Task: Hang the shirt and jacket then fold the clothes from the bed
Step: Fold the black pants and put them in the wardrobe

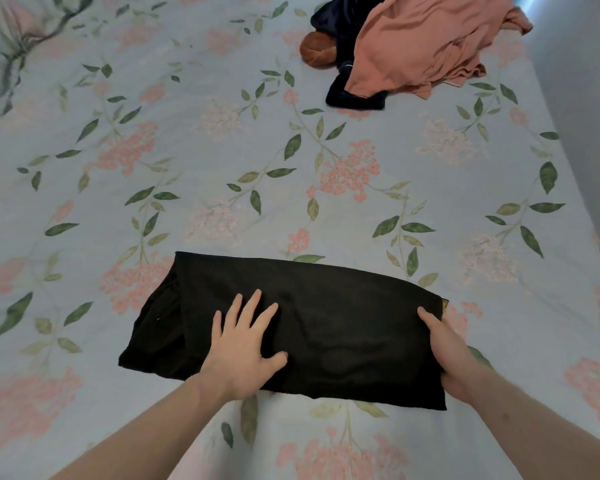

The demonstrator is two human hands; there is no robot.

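A black garment (326, 323) lies folded into a long rectangle on the bed (222, 150), near its front edge. My left hand (246, 348) presses flat on its left half with fingers spread. My right hand (447, 355) grips the garment's right edge, thumb on top and fingers tucked underneath, hidden by the cloth. At the far right of the bed is a heap of clothes: a salmon-pink garment (420, 43) draped over a dark navy one (354, 95).
A brown round object (317, 50) sits beside the heap on its left. The floral sheet spreads wide between the black garment and the heap. A rumpled pillow or cover (4, 46) lies at the far left. The bed's right edge (568, 168) curves down past the heap.
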